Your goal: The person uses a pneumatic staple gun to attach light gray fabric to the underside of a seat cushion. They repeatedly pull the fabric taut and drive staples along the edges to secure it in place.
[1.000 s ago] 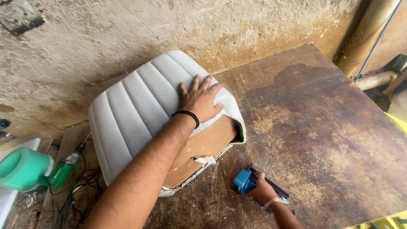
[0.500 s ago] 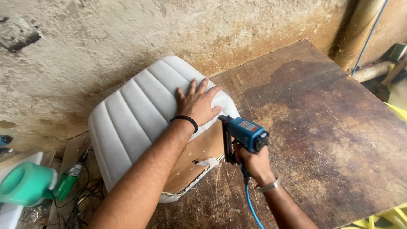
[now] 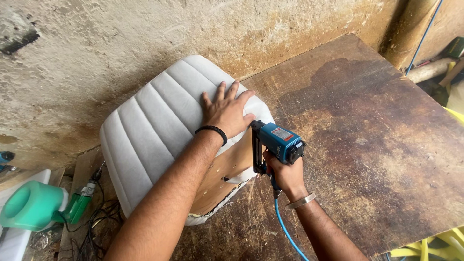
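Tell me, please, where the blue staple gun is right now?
The blue staple gun sits mid-frame in the right hand, nose against the white seat cushion edge beside the left hand.

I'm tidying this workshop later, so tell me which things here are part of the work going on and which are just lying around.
In use:
white ribbed seat cushion, pressed down by the left hand
blue staple gun, gripped by the right hand, nose at the cushion's edge
blue air hose
wooden table

Lying about:
green drill
teal roll
yellow strips
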